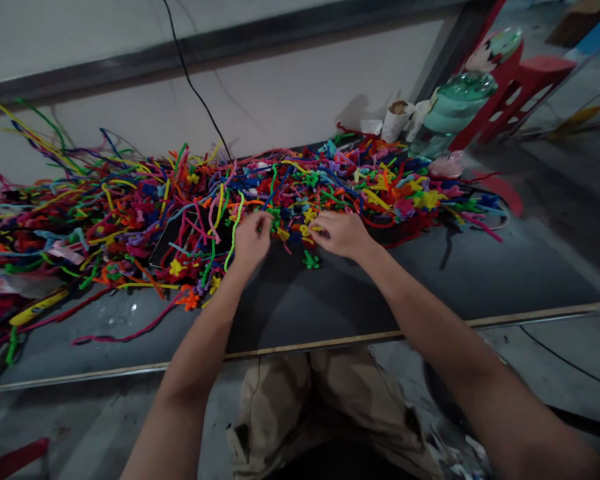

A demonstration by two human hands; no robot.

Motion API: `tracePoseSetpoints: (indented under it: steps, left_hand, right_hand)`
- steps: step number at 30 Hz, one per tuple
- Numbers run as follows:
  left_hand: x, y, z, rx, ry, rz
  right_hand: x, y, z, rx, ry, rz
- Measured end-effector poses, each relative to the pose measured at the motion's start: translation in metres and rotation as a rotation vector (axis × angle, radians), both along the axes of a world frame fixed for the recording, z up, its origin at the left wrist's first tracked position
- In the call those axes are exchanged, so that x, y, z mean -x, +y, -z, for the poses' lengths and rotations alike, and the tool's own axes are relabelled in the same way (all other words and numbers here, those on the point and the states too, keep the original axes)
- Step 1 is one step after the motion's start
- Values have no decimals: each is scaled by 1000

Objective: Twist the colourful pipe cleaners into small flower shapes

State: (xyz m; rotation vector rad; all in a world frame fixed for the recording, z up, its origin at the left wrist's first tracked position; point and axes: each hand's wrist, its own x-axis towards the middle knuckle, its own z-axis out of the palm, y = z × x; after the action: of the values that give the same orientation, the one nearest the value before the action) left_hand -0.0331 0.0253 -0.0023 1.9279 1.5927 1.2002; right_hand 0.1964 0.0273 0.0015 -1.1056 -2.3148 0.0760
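Observation:
A wide heap of coloured pipe cleaners [145, 200] covers the back of a dark low table [330, 307]. My left hand [251, 239] is at the heap's front edge with its fingers curled round a light green pipe cleaner [234, 230] that bends upward. My right hand [341, 233] is closed in a pinch on a small yellow twisted piece [307, 230]. The two hands are close together. A small green twisted shape [311, 260] lies on the table just below them.
A dark phone [173, 240] lies half buried in the pipe cleaners on the left. A paper cup [396, 120], a green-lidded jar [455, 107] and a red plastic stool [520, 80] stand at the back right. A black cable [195, 87] runs up the wall.

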Motion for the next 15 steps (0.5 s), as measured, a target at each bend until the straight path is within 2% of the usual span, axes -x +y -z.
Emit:
tracePoseSetpoints:
  steps: [1,2,4,7,9,15]
  left_hand:
    - [10,3,-2,-90,81,-178]
    - [20,7,-3,-108,157,-317]
    - [39,13,-4,-12,290,-475]
    - [57,18,-7,74,405,-594]
    - [59,18,-13,133,482,-643]
    - [37,25,-30,361,655,-781]
  right_hand:
    - [-2,3,2,-7,47,15]
    - [-3,5,5,-11,84,27]
    - [-3,8,10,-7,120,32]
    - [0,9,16,22,117,15]
    - [1,9,18,39,106,6]
    - [2,8,19,69,81,2]
